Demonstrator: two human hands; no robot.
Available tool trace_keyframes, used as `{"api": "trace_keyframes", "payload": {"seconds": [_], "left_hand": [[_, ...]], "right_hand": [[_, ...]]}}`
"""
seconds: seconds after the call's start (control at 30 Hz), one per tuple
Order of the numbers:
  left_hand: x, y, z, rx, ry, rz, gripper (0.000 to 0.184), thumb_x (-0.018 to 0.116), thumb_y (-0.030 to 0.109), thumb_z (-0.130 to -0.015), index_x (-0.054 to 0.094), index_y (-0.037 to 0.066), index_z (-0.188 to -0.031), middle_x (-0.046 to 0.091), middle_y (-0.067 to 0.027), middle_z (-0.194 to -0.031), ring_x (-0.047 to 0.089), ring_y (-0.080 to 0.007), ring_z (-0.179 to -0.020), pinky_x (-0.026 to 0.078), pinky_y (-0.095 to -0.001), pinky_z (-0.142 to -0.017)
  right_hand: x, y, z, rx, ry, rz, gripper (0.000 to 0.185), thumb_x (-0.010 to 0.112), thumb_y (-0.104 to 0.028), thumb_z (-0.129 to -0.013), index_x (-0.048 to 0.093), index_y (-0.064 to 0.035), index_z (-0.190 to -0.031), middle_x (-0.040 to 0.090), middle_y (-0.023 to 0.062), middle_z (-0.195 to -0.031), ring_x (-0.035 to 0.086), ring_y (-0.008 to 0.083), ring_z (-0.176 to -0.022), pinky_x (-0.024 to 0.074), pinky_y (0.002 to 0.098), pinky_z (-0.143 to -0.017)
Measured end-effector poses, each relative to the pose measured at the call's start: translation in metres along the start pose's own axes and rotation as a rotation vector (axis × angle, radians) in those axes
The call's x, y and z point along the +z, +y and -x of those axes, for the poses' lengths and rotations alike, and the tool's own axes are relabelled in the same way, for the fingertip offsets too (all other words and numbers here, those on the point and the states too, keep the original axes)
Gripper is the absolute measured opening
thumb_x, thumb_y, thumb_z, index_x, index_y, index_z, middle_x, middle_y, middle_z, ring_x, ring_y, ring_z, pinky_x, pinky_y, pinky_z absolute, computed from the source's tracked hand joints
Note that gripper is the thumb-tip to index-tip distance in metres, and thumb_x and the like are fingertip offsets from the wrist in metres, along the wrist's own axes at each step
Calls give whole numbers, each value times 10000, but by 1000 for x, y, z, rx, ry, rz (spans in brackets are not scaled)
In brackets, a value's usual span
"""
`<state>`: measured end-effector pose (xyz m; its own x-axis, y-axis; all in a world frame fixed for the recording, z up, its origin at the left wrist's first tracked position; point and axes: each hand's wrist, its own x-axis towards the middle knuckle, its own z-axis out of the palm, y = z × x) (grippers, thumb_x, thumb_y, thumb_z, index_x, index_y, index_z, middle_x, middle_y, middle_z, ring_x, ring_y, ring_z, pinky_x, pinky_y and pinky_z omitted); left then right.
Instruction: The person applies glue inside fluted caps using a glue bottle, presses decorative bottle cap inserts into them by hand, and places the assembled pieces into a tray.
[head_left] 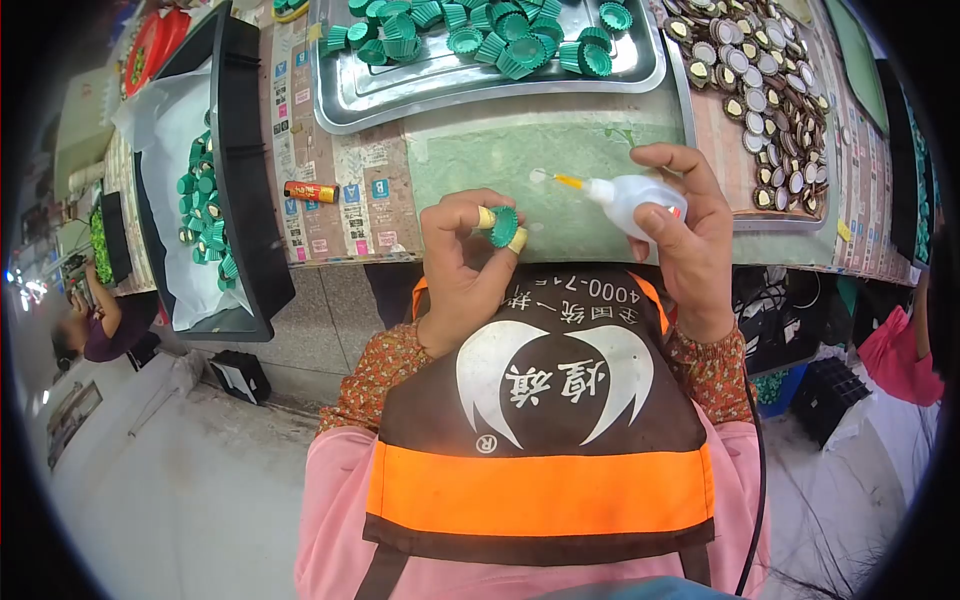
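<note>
Squeeze bottle (640, 205): translucent white plastic, smooth, catching some light; its nozzle tip (570, 181) looks like orange plastic.
Pinched green cup (504, 228): finely ridged; from here I can't tell plastic from foil.
Tray at top centre (385, 95): bright, glossy metal, smooth along the rim.
Battery (310, 191), left of centre: shiny red and gold casing.
Bin at upper left (250, 190): black, plastic-looking, fairly matt.
Bin liner (180, 255): thin white sheet, creased, paper or film.
Green work surface (465, 150): dull, scuffed, blotched.
Apron (440, 400): dark, matt cloth with a smooth orange band (540, 495).
Sleeves (375, 375): soft patterned cloth, gathered.
</note>
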<state>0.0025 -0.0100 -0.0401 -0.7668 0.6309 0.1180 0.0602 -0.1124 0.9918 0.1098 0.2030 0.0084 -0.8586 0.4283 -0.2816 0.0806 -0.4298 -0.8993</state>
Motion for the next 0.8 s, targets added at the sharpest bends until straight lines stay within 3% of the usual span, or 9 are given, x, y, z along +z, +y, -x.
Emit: {"api": "trace_keyframes", "payload": {"seconds": [0.07, 0.27, 0.37, 0.57, 0.67, 0.8], "left_hand": [[-4, -1, 0, 35, -25, -76, 481, 637, -139, -891, 335, 116, -1164, 533, -175, -1217, 660, -218, -1045, 612, -302, -782], [-5, -7, -4, 190, -28, -118, 521, 688, -138, -860, 334, 120, -1144, 575, -211, -1217, 683, -258, -1030, 595, -334, -834], [-7, -9, -7, 261, -42, -130, 525, 708, -127, -853, 333, 119, -1124, 595, -221, -1215, 691, -272, -1016, 586, -348, -849], [-8, -12, -10, 361, -41, -227, 521, 717, -110, -858, 321, 120, -1106, 598, -231, -1227, 696, -290, -1010, 582, -355, -857], [-7, -18, -9, 360, -34, -163, 536, 713, -119, -855, 315, 126, -1116, 586, -239, -1249, 692, -291, -1018, 581, -356, -853], [-5, -15, -10, 214, -40, -50, 536, 688, -104, -873, 314, 137, -1170, 567, -237, -1276, 686, -273, -1018, 608, -351, -816]], "right_hand": [[0, 1, -4, -24, 4, -6, 483, 758, -47, -874, 545, -19, -1306, 656, 81, -1131, 639, 91, -871, 527, 212, -644], [4, 9, -17, -181, 12, 91, 457, 728, -11, -882, 533, -3, -1296, 674, 123, -1154, 687, 199, -1016, 555, 320, -877], [-2, 19, -27, -320, 12, 250, 474, 722, 27, -870, 547, -13, -1309, 652, 102, -1210, 637, 170, -1099, 498, 309, -956], [-1, 23, -46, -554, 112, 603, 414, 729, -8, -853, 601, -39, -1245, 685, 88, -1185, 627, 190, -1100, 481, 321, -959], [-1, 25, -53, -641, 162, 844, 416, 735, -22, -837, 615, -47, -1234, 685, 88, -1165, 627, 241, -1070, 479, 347, -953], [-1, 29, -55, -617, 185, 904, 449, 753, -47, -825, 619, -49, -1253, 673, 113, -1166, 615, 294, -1053, 482, 376, -935]]}}
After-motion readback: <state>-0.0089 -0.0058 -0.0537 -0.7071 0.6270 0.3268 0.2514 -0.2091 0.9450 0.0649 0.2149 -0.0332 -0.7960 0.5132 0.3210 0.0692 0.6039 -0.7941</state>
